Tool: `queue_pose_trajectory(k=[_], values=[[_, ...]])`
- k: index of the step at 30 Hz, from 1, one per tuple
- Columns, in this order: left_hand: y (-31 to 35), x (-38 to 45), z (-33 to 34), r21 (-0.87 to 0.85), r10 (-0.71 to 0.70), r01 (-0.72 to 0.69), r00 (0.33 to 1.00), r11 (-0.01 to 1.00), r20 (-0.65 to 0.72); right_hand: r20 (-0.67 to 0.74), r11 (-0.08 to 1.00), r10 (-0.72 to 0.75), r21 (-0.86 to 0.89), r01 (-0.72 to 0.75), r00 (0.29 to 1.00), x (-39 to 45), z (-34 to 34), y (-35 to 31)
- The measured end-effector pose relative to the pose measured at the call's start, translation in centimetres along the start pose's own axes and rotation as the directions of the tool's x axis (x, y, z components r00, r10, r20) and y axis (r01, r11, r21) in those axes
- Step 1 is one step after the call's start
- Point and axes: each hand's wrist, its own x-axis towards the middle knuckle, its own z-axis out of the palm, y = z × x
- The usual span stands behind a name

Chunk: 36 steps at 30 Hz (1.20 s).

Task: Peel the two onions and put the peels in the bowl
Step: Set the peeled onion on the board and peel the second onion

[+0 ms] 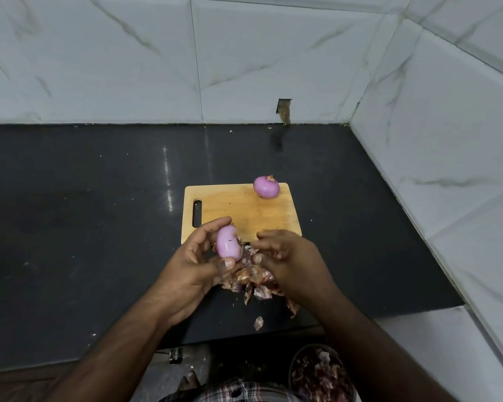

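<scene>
Holding peeled onion (229, 242) in left hand (199, 266); no writing visible

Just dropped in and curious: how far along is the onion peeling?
One peeled onion sits on the cutting board. The left hand holds the second onion, mostly bare; the right hand works at its skin. Left: moving the peel pile into the bowl.

A wooden cutting board (241, 213) lies flat near the middle of the dark countertop (84, 198), with its handle slot at the left side. Behind the countertop stands a wall of white marble-pattern tiles (128, 59), and one small broken hole (284, 111) is at its lower edge.
</scene>
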Motion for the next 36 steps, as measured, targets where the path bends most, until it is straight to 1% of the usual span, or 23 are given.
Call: queue_pose_trajectory(k=[1, 2, 3, 5, 8, 9, 12, 15, 17, 19, 20, 21, 22, 23, 24, 25, 27, 28, 30, 33, 34, 35, 36], values=[[0.1, 0.0, 0.1, -0.026, -0.011, 0.011, 1.0, 1.0, 0.004, -0.037, 0.995, 0.0, 0.099, 0.003, 0.999, 0.0, 0.0, -0.3], [0.1, -0.1, 0.2, -0.041, -0.017, 0.017, 1.0, 0.999, 0.007, -0.048, 0.981, 0.01, 0.196, 0.0, 0.999, 0.0, 0.0, -0.7], [0.1, -0.1, 0.4, -0.056, -0.019, 0.02, 1.0, 0.998, 0.014, -0.039, 0.967, 0.01, 0.256, 0.0, 0.999, 0.1, 0.2, -1.0], [0.0, -0.2, 0.5, -0.106, -0.015, 0.019, 0.999, 0.994, 0.036, -0.031, 0.959, 0.0, 0.284, 0.009, 1.0, 0.3, 1.1, -1.4], [-0.1, -0.2, 0.5, -0.146, 0.009, 0.0, 0.998, 0.989, 0.062, -0.115, 0.911, 0.048, 0.413, 0.004, 0.992, 0.3, 2.6, -1.2], [-0.2, -0.1, 0.6, -0.134, 0.015, -0.006, 0.998, 0.991, 0.063, -0.155, 0.901, 0.053, 0.434, 0.02, 0.986, 0.3, 3.0, -1.1], [-0.2, -0.1, 0.8, -0.074, 0.039, -0.037, 0.999, 0.997, 0.028, -0.283, 0.927, 0.032, 0.367, 0.077, 0.959, -0.2, 4.0, -0.8], [-0.1, -0.4, 1.4, -0.034, 0.067, -0.067, 0.998, 0.997, -0.008, -0.321, 0.941, 0.056, 0.333, 0.058, 0.945, -0.4, 4.2, -1.1], [-0.1, -0.4, 1.5, -0.024, 0.061, -0.062, 0.998, 0.998, -0.016, -0.292, 0.952, 0.092, 0.306, 0.002, 0.952, -0.2, 4.5, -1.2], [-0.2, -0.3, 1.6, -0.053, 0.057, -0.057, 0.998, 0.997, -0.008, -0.214, 0.938, 0.161, 0.336, -0.082, 0.964, 0.1, 4.6, -1.2], [-0.3, -0.2, 1.4, -0.077, 0.056, -0.056, 0.998, 0.996, -0.001, -0.153, 0.912, 0.202, 0.39, -0.129, 0.967, 0.2, 4.6, -1.3], [-0.4, -0.2, 1.2, -0.102, 0.056, -0.055, 0.998, 0.993, 0.011, -0.094, 0.863, 0.239, 0.477, -0.167, 0.966, 0.3, 4.4, -1.3], [-0.5, -0.1, 1.0, -0.124, 0.056, -0.053, 0.998, 0.991, 0.024, -0.032, 0.789, 0.273, 0.58, -0.205, 0.961, 0.4, 4.1, -1.4], [-0.4, -0.2, 0.9, -0.139, 0.049, -0.045, 0.998, 0.989, 0.028, 0.007, 0.735, 0.284, 0.64, -0.223, 0.959, 0.4, 3.7, -1.4], [-0.4, -0.2, 0.7, -0.141, 0.041, -0.037, 0.999, 0.989, 0.026, 0.015, 0.712, 0.275, 0.669, -0.214, 0.961, 0.5, 3.0, -1.3], [-0.4, -0.3, 0.7, -0.136, 0.032, -0.029, 0.999, 0.99, 0.018, -0.017, 0.747, 0.245, 0.641, -0.178, 0.969, 0.6, 2.5, -1.0], [-0.2, -0.3, 0.7, -0.124, 0.014, -0.013, 1.0, 0.992, 0.004, -0.101, 0.871, 0.138, 0.486, -0.072, 0.985, 0.5, 1.5, -0.4], [-0.1, -0.3, 0.7, -0.122, 0.006, -0.006, 1.0, 0.993, 0.001, -0.118, 0.902, 0.084, 0.431, -0.025, 0.989, 0.5, 1.2, -0.3], [-0.2, -0.2, 0.5, -0.119, -0.006, 0.007, 1.0, 0.993, 0.008, -0.123, 0.922, -0.036, 0.379, 0.08, 0.992, 0.5, 0.8, -0.3], [0.0, -0.2, 0.6, -0.097, -0.018, 0.021, 0.999, 0.995, 0.029, -0.025, 0.946, -0.226, 0.231, 0.225, 0.974, 0.5, 1.1, -0.6], [0.0, -0.2, 0.7, -0.107, -0.018, 0.021, 0.999, 0.994, 0.033, -0.019, 0.946, -0.26, 0.195, 0.259, 0.965, 0.5, 1.4, -0.6], [0.2, -0.3, 0.9, -0.122, -0.023, 0.027, 0.999, 0.992, 0.037, -0.044, 0.942, -0.274, 0.188, 0.277, 0.961, 0.5, 1.7, -0.6], [0.2, -0.2, 0.9, -0.132, -0.021, 0.026, 0.999, 0.991, 0.042, -0.092, 0.931, -0.276, 0.221, 0.29, 0.957, 0.5, 1.8, -0.5]])
